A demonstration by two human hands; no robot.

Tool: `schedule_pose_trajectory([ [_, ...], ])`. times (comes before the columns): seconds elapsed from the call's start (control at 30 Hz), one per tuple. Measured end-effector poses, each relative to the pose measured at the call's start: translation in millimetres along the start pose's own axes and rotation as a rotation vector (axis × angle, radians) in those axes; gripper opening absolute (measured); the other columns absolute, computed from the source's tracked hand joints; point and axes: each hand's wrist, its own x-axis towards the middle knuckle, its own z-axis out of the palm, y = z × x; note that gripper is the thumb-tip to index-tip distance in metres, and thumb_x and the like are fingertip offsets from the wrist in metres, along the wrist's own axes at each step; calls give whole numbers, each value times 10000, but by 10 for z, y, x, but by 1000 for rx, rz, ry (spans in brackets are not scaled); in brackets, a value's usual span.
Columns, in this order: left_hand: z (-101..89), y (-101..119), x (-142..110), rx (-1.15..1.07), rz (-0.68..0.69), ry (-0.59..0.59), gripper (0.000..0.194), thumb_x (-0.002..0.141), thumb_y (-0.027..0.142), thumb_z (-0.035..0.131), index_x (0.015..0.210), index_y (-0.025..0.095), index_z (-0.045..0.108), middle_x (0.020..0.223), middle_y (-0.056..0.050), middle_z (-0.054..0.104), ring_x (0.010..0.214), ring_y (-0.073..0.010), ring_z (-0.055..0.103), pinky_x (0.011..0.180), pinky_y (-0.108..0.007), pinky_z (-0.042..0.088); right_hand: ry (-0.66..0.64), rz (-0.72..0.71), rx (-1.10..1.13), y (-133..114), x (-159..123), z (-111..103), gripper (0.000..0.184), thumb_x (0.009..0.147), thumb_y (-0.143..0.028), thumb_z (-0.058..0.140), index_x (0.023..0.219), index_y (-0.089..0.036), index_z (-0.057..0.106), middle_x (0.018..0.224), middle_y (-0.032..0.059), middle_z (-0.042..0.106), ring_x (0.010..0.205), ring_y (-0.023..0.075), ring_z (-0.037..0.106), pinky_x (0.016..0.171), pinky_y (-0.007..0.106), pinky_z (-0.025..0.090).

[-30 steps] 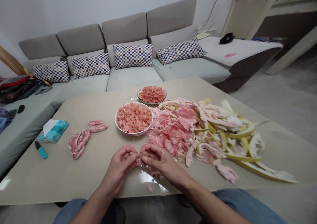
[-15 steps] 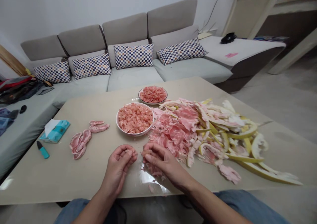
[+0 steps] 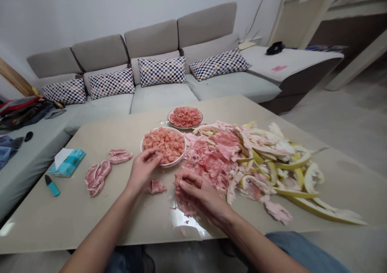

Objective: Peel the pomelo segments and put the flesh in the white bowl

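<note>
My left hand [image 3: 145, 167] is over the near left rim of a white bowl [image 3: 163, 166] heaped with peeled pink pomelo flesh [image 3: 165, 142]. Its thumb and fingers are drawn together; whether a bit of flesh is between them I cannot make out. Close to the pile of skins, my right hand [image 3: 198, 192] pinches a piece of pomelo flesh [image 3: 177, 179], partly hidden by the fingers. A pink pomelo piece [image 3: 156, 186] lies on the table between the two hands. Torn pink membranes [image 3: 208, 156] are heaped just beyond my right hand.
Behind the bowl stands a dark-rimmed plate [image 3: 185, 117] of pomelo flesh. Yellow-green rind strips [image 3: 298, 172] spread over the right of the table [image 3: 90, 220]. To the left lie unpeeled segments [image 3: 98, 177], a tissue pack [image 3: 68, 162] and a teal-handled knife [image 3: 53, 186]. A sofa [image 3: 163, 98] stands behind.
My left hand has moved up and away from my right hand to the bowl's rim. The pomelo piece on the table now shows. My right hand has stayed nearly in place.
</note>
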Motion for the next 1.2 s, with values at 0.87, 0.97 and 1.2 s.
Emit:
schedule_pose_trajectory([
  [0.87, 83, -185, -637, -93, -148, -205, 185, 775, 297, 740, 911, 177, 704, 859, -32, 705, 800, -169, 664, 792, -284, 532, 67, -101, -388, -73, -46, 3, 265, 710, -429, 768, 845, -205, 726, 809, 23, 727, 707, 175, 664, 651, 296, 539],
  [0.97, 92, -192, -637, -95, -156, -180, 213, 742, 301, 767, 912, 187, 710, 835, -20, 705, 797, -166, 659, 788, -280, 535, 88, -130, -420, -39, -59, 15, 250, 720, -431, 758, 852, -221, 727, 795, 23, 717, 659, 170, 647, 555, 271, 510],
  [1.2, 138, -204, -642, -65, -113, -126, 173, 732, 292, 773, 845, 178, 710, 748, 2, 697, 675, -137, 655, 688, -240, 534, 35, -23, -279, -23, -44, -3, 310, 686, -451, 783, 869, -209, 717, 740, 15, 708, 650, 166, 645, 472, 227, 445],
])
